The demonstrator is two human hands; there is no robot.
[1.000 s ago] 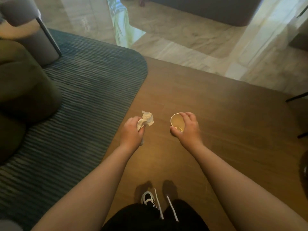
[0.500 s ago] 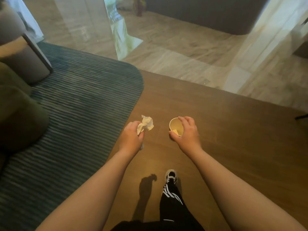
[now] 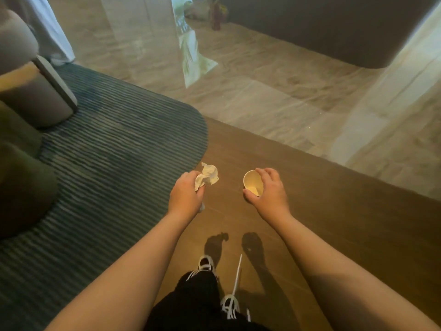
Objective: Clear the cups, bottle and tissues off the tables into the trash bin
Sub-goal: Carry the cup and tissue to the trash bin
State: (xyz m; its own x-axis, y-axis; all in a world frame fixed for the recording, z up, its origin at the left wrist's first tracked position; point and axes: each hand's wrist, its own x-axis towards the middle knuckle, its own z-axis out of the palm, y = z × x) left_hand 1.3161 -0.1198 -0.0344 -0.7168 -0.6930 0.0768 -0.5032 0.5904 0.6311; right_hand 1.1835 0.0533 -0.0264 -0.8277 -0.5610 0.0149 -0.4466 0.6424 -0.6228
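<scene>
The left hand is curled into a fist around a crumpled white tissue, most of which sticks out past the thumb side while a small scrap shows below the heel of the hand. The right hand grips a paper cup from the side, thumb on the near wall and fingers arched over the far rim. The cup is tilted so that its mouth faces the camera; its inside is pale and a small yellowish bit lies at the bottom. The two hands are held out level with each other, apart, both above the floor and touching nothing else.

Both bare forearms reach forward from the bottom corners of the view. Below them are dark trousers and a black-and-white shoe, with white laces showing by the right leg. The hands cast two shadows on the brown wood floor just ahead of the shoe.

To the left lies a dark striped rug with a rounded edge that ends near the left hand. On the rug's far left stands a green upholstered seat, and behind it a grey seat with a dark leg. Beyond the wood, the floor turns to glossy stone tiles, which mirror a bright window. A dark rounded block stands at the top right.
</scene>
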